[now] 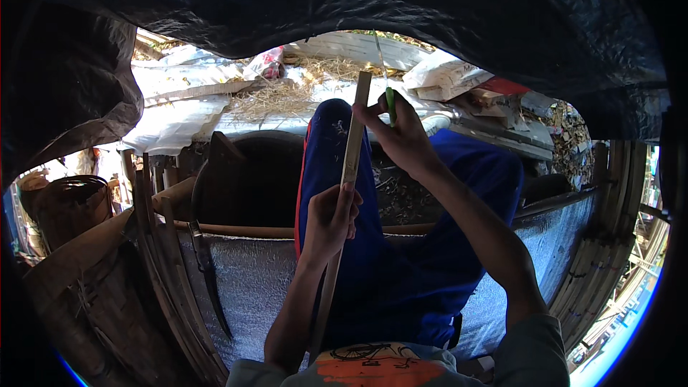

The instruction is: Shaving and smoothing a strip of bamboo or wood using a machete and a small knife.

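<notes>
My left hand [331, 218] is closed around the middle of a long, flat strip of bamboo or wood [352, 150]. The strip runs from my lap up past my raised knee, tilted slightly to the right at its top. Near its upper end, my right hand [403, 132] grips the green handle [390, 104] of a thin tool, likely a knife. The tool's slender blade [380, 54] points up and away from me. Fingers of my right hand also touch the strip's edge just below its tip.
I sit on a silvery padded surface [247, 279]. Wooden or bamboo slats [598, 279] stand at the right, more strips [165, 272] at the left beside a long dark curved object [208, 279]. A dark tarp [430, 0] hangs overhead. Straw [265, 100] and pale sheets lie ahead.
</notes>
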Tool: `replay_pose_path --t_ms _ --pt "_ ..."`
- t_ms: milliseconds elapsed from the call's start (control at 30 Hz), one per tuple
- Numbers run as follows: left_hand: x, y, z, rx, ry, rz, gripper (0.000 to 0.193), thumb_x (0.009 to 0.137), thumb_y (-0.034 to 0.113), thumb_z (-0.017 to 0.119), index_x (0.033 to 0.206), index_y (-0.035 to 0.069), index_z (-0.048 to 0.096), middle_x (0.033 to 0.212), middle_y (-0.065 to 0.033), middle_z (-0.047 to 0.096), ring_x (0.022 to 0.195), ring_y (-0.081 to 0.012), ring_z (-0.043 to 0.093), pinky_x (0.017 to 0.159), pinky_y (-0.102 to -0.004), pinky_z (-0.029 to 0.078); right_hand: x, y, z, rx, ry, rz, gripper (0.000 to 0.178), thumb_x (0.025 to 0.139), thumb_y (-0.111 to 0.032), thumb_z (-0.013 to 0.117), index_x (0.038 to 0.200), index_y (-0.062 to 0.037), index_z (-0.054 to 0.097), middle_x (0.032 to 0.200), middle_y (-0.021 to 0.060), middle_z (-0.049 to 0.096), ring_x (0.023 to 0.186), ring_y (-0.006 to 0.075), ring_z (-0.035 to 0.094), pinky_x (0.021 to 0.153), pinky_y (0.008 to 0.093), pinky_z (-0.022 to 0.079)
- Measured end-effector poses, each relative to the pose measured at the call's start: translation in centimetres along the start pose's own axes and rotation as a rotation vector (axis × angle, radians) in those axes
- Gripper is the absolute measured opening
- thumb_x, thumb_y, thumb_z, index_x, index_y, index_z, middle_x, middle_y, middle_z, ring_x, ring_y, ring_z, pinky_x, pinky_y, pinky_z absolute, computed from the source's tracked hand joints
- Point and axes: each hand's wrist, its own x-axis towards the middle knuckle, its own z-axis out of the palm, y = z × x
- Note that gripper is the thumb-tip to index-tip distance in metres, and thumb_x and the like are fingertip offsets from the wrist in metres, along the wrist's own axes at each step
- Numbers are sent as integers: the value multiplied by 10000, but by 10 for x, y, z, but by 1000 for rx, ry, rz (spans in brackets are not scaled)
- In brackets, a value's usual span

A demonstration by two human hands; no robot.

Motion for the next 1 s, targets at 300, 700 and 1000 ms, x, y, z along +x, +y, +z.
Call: replay_pose_path --t_ms 300,700,1000 --pt "-36 0 -11 -83 -66 -103 447 996 394 384 817 12 530 521 49 395 377 -12 407 360 -178 381 40 -10 -9 36 118 -156 323 822 -220 704 886 16 491 793 119 606 715 198 629 639 327 503" --pt "-22 -6 -9 -23 -17 -155 431 999 421 349 761 76 449 489 72 323 337 0 321 309 -183 293 -61 17 -17 -810 -365 -573 343 955 -332 488 830 -14 520 515 77 552 437 226 588 378 354 454" --pt "-20 1 -23 -310 -45 -234 399 1004 402 348 753 111 457 477 85 296 328 -9 305 305 -193 298 -20 20 -38 -511 -104 -352 297 978 -266 427 854 -2 484 559 162 540 554 348 594 491 461 436"
